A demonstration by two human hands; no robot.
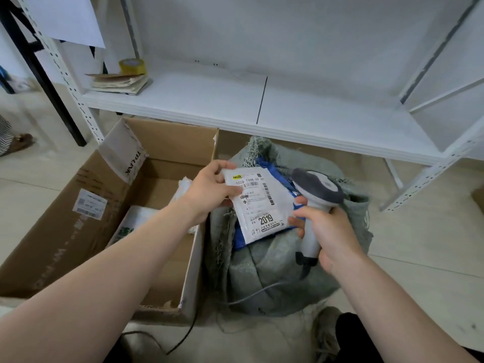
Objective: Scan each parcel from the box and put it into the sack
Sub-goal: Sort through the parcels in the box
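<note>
- Pinched at ten-o'clock corner by left hand [209, 192]: flat white labelled parcel [262, 205], over grey-green woven sack [275, 271].
- Gripped in right hand [327, 231]: grey-white handheld scanner [318, 191]; keep label [264, 221] flat, aim at barcode [269, 196].

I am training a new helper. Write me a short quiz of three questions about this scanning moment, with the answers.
1. True or false: the left hand holds the parcel over the sack.
2. What does the right hand grip? A) a tape roll B) the scanner C) a box flap
3. Fill in: the large number printed on the parcel is ____.

Key: 1 true; 2 B; 3 2019.
</note>
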